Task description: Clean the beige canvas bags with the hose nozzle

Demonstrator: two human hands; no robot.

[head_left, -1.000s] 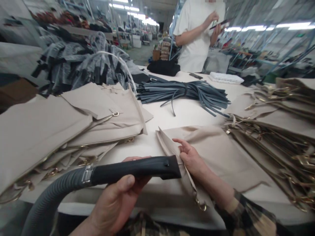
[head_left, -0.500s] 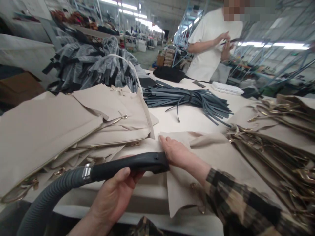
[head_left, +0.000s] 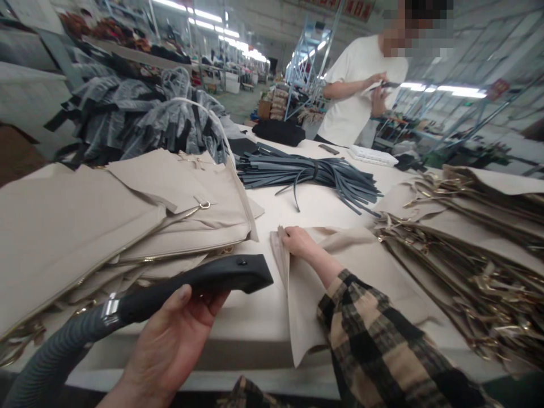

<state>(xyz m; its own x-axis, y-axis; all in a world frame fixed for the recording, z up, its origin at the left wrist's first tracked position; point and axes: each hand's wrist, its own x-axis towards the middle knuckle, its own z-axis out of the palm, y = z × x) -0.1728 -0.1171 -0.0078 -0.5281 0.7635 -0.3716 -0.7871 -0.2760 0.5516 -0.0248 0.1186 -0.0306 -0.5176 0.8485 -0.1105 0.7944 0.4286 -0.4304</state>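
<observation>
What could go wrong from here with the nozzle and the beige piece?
The left hand holds the black nozzle near the beige bag piece; a swing rightward might bump it. The right hand grips only one edge of that piece, so the rest could shift or crease. The piece also lies close to the beige bag stack at right, whose gold metal fittings might snag it.

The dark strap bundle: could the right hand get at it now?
Probably yes: white tabletop lies between the right hand and the dark strap bundle, though it would likely have to release the beige panel.
</observation>
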